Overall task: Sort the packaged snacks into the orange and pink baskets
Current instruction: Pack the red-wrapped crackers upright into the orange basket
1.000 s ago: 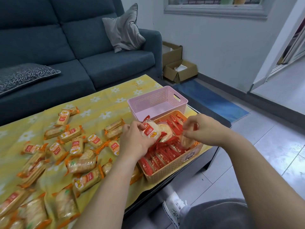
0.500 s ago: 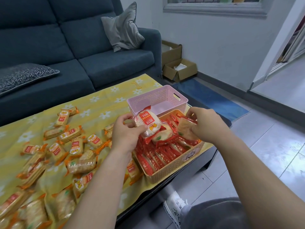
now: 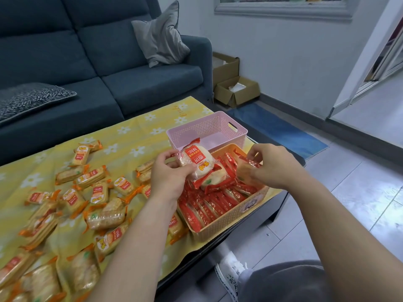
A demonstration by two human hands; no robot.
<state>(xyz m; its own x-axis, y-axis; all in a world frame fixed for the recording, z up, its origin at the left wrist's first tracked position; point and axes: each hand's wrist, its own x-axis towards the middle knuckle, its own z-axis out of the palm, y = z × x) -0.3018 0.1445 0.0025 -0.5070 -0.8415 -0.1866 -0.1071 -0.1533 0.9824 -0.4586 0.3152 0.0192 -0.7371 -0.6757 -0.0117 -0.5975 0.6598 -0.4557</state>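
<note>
My left hand is raised over the near-left side of the orange basket, its fingers and thumb curled round a round red-wrapped snack. I hold that packet label-up and tilted, above the packets already in the basket. My right hand is over the basket's far-right side, its fingers pinched together on the crinkled edge of a second red packet, which hangs just above the basket's contents.

The orange basket sits at the right-hand corner of the bench. It is packed with red packets standing on edge in rows, and one more red packet lies flat on top of them, between my two hands. The pink basket stands just behind the orange one, farther from me; I cannot tell whether the two touch.

The bench is covered with a yellow cloth printed with white daisies. To the left of my left forearm, many orange-wrapped snacks are scattered over the cloth, some overlapping, reaching down to the near-left edge of my view.

Beyond the bench is a dark blue sofa with a grey cushion propped in its right corner. Open cardboard boxes sit on the floor against the wall, with a blue mat in front of them. My white shoe shows on the tiles below the bench.
</note>
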